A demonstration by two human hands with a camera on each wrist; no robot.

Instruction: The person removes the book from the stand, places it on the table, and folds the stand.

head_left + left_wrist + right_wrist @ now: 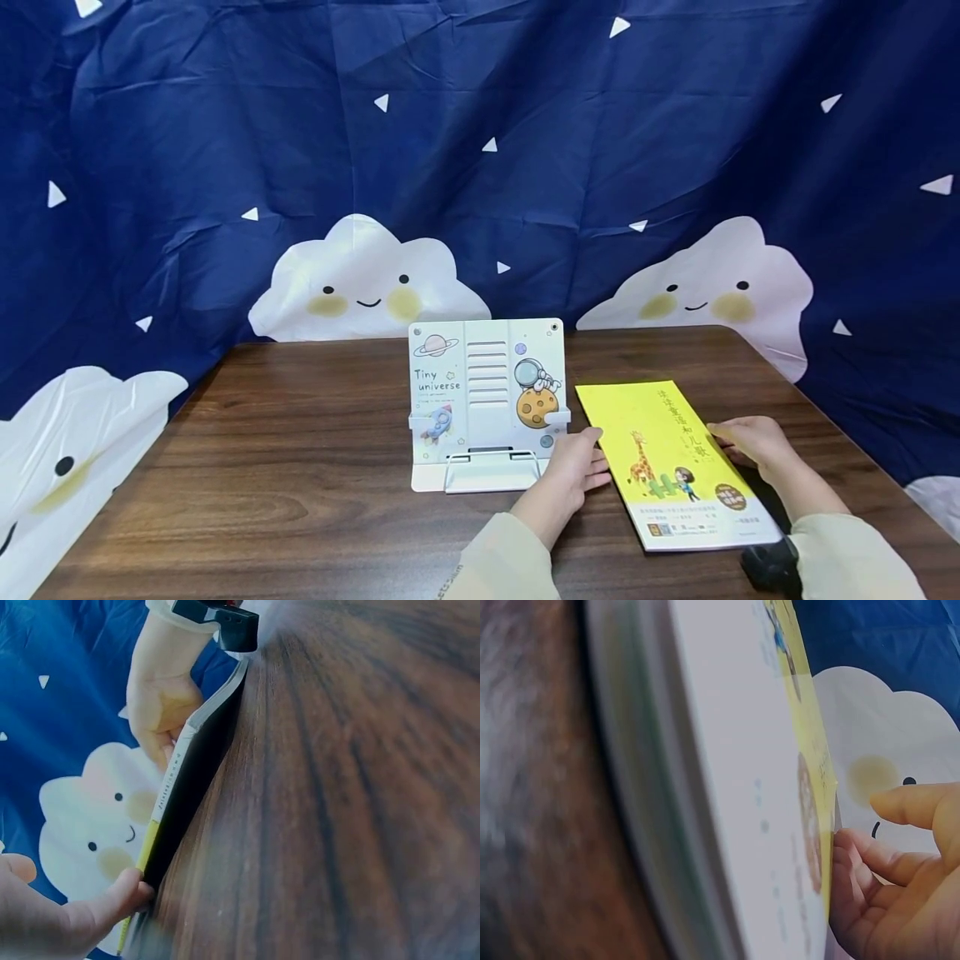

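A yellow picture book (667,450) with a white lower band lies face up, a giraffe and a child on its cover. My left hand (566,475) touches its left edge, thumb at the rim and fingers extended beside it. In the left wrist view, a finger (124,896) meets the spine, and the thumb stands apart. My right hand (757,446) is at the opposite edge; in the right wrist view its fingertips (847,847) touch that side while the thumb is away from the cover. A white book stand (487,392) with space drawings stands left of the book.
The brown wooden table (262,467) extends widely to the left. Behind it hangs a dark blue cloth (450,125) with white clouds and triangles. A black wrist device (772,567) sits at the right sleeve, close to the book's lower right corner.
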